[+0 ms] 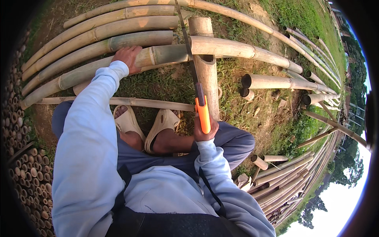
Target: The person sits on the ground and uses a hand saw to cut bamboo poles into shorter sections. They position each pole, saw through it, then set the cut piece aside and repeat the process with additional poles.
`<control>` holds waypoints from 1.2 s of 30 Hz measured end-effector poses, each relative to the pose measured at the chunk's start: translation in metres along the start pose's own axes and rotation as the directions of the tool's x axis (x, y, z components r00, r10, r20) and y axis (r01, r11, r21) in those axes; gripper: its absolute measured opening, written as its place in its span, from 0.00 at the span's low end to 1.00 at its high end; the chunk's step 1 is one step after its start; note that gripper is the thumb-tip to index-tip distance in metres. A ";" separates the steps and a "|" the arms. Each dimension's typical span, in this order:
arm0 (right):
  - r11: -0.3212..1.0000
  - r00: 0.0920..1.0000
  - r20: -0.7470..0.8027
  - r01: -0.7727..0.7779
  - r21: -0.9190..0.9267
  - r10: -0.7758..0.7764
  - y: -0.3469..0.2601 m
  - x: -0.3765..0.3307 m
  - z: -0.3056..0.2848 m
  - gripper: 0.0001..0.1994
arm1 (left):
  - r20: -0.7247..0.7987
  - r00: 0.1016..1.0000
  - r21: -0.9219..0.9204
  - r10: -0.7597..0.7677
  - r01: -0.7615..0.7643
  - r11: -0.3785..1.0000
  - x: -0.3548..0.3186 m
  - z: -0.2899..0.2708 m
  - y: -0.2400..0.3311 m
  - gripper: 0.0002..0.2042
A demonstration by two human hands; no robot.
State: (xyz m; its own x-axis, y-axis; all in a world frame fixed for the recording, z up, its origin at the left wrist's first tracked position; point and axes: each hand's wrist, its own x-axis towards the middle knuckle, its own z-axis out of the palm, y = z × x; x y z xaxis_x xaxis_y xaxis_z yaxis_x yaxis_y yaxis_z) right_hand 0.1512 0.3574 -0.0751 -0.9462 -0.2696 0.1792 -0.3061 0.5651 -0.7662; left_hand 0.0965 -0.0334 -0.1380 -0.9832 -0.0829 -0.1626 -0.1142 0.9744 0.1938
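My left hand is wrapped over a thick bamboo pole that runs across in front of me. In my right hand is the orange handle of a handsaw. Its long dark blade points away from me and crosses the pole to the right of my left hand. Beyond the blade lies a paler bamboo length; how deep the cut goes, I cannot tell. Under the crossing sits a thick bamboo support, lying lengthwise away from me.
Several bamboo poles lie side by side at the far left. A thin bamboo strip lies before my sandalled feet. Stacked cut bamboo pieces stand at the left edge. More poles and open-ended lengths lie at the right.
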 end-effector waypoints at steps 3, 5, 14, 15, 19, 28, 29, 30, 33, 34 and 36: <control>0.986 0.996 0.034 -0.083 0.141 0.079 -0.001 0.072 0.036 0.05 | 0.031 0.999 -0.016 -0.006 0.006 1.000 -0.001 0.003 0.004 0.40; 0.989 0.997 0.065 -0.044 0.139 0.035 0.003 0.068 0.035 0.03 | 0.055 0.998 -0.027 -0.019 0.021 0.999 -0.002 0.002 0.002 0.40; 0.991 0.994 0.025 -0.109 0.078 0.107 0.012 0.052 0.037 0.04 | 0.050 0.999 -0.040 0.001 0.001 0.999 0.000 -0.003 0.001 0.39; 0.988 0.996 0.030 -0.087 0.129 0.084 0.007 0.060 0.041 0.05 | 0.081 0.997 -0.067 -0.008 0.013 0.998 0.001 -0.006 0.001 0.39; 0.999 1.000 -0.013 -0.019 0.045 0.020 0.016 0.003 0.013 0.09 | 0.042 0.999 -0.080 0.019 -0.015 0.997 0.006 -0.004 -0.009 0.39; 0.997 1.000 -0.005 -0.013 0.072 0.013 0.018 0.039 0.035 0.04 | 0.153 0.988 -0.079 -0.008 0.020 0.997 0.014 0.002 -0.015 0.40; 0.997 0.998 -0.050 0.038 0.062 -0.035 0.015 0.028 0.028 0.05 | 0.100 0.995 -0.072 0.003 0.004 0.997 0.016 0.004 -0.022 0.40; 0.995 0.998 -0.065 0.004 0.098 0.002 0.013 0.021 0.024 0.05 | 0.154 0.988 -0.086 0.014 -0.001 0.996 0.019 -0.001 -0.017 0.40; 0.993 0.996 -0.060 -0.067 0.093 0.073 0.015 0.023 0.028 0.05 | 0.141 0.990 -0.065 -0.018 0.027 0.998 0.019 -0.011 -0.009 0.41; 0.994 0.995 -0.052 -0.087 0.073 0.091 0.017 0.023 0.030 0.06 | 0.204 0.979 -0.071 -0.028 0.043 0.997 0.026 -0.016 -0.008 0.41; 0.995 0.998 -0.045 -0.049 0.084 0.053 0.002 0.029 0.024 0.06 | 0.153 0.988 -0.067 -0.018 0.029 0.997 0.020 -0.017 -0.007 0.41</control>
State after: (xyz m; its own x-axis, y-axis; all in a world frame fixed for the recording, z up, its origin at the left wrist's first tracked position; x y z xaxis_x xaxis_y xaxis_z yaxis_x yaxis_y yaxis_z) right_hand 0.1252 0.3318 -0.0867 -0.9648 -0.2039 0.1661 -0.2495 0.5098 -0.8234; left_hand 0.0755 -0.0459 -0.1259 -0.9477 -0.0676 -0.3118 -0.1516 0.9553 0.2538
